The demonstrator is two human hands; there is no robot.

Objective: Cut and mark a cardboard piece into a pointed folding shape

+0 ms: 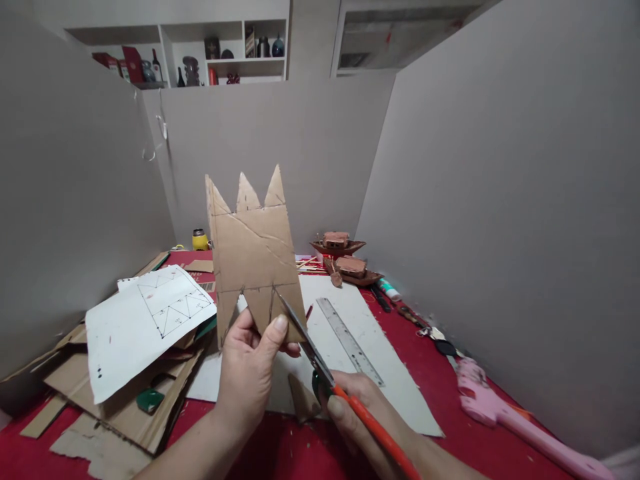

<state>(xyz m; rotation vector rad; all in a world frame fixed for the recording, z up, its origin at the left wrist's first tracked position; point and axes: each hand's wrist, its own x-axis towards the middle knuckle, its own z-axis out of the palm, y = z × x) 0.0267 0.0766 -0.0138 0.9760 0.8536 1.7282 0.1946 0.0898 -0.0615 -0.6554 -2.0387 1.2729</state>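
Observation:
My left hand (250, 363) pinches the lower edge of an upright cardboard piece (255, 247), thumb in front and fingers behind. Pointed triangles rise along the cardboard's top edge, and a notch opens in its lower edge left of my thumb. Pencil lines cross it near top and bottom. My right hand (360, 407) grips scissors (320, 363) with orange-red handles. The blades reach up to the lower right of the cardboard, their tip near a drawn line; how far they are parted is hard to see. Below hangs or lies a small cardboard scrap (301, 398).
On the left, a paper with a drawn zigzag pattern (150, 327) lies over stacked cardboard (120, 413). A metal ruler (350, 340) rests on a white board (400, 393). Brown model boats (350, 267) stand behind. A pink glue gun (500, 407) is at right; grey partitions (510, 200) enclose the table.

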